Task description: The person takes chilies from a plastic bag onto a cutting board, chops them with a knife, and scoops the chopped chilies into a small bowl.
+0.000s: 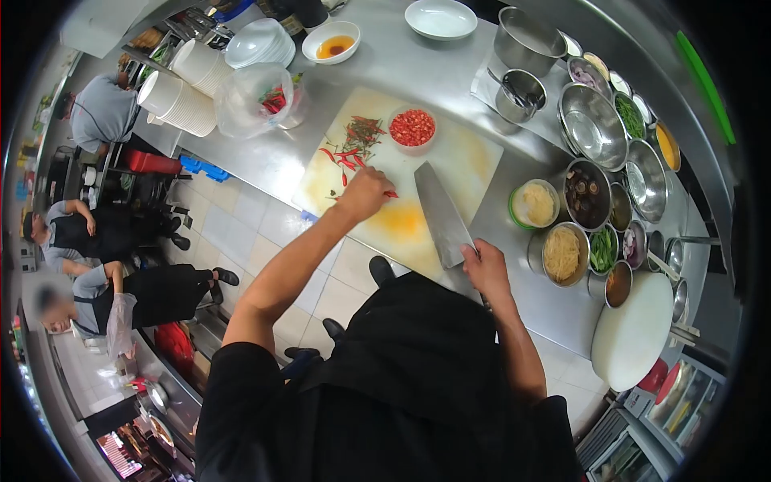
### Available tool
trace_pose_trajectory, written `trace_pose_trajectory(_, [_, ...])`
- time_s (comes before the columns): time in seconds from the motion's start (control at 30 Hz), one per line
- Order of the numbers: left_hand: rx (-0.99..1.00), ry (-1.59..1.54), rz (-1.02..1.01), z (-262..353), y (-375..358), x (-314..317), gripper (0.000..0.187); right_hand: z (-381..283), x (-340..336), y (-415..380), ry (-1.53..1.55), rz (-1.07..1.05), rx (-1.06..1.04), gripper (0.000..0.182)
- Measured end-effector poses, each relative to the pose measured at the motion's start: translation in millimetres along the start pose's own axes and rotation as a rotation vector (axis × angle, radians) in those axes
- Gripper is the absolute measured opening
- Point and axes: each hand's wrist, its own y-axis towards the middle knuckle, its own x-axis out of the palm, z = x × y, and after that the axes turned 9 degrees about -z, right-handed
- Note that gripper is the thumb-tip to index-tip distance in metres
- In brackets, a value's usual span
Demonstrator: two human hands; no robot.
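Note:
On the white cutting board (pixel 474 153), my left hand (pixel 366 194) is closed around a red chili (pixel 391 194), whose tip pokes out past the fingers. My right hand (pixel 487 270) grips the handle of a broad cleaver (pixel 440 210), its blade lying over the board to the right of the chili. Several whole red chilies (pixel 347 157) lie just beyond my left hand, beside a small heap of green stems (pixel 363 135). A round container of chopped red chili (pixel 413 128) stands at the board's far side. Yellow stains mark the board near me.
Left of the board stand a plastic bag with chilies (pixel 265 100), stacked white tubs (pixel 178 100) and a bowl of sauce (pixel 332 42). Metal bowls of ingredients (pixel 566 253) crowd the right, near a thick round white board (pixel 634 331). Co-workers (pixel 152 297) stand across the aisle.

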Motion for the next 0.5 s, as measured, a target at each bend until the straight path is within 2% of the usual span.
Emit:
trace_pose_trajectory(0.13, [-0.037,-0.138,0.087,41,0,15,0.017,-4,5,-6,-0.149,0.071,-0.046,0.025])
trace_pose_trajectory(0.2, [-0.165,-0.215,0.179,52,-3,12,0.030,-19,4,-14,-0.244,0.103,-0.086,0.023])
trace_pose_trajectory(0.23, [-0.168,-0.221,0.178,52,-7,12,0.030,-26,3,-18,-0.333,0.128,-0.105,0.020])
trace_pose_trajectory(0.3, [-0.130,-0.268,0.328,45,-21,7,0.046,-33,2,-22,-0.427,0.148,-0.125,0.018])
trace_pose_trajectory(0.4, [-0.185,-0.273,0.278,30,-50,0,0.055,-37,7,-24,-0.461,0.137,-0.119,0.015])
trace_pose_trajectory(0.5, [-0.180,-0.221,0.273,17,-62,2,0.046,-41,14,-23,-0.518,0.176,-0.144,0.015])
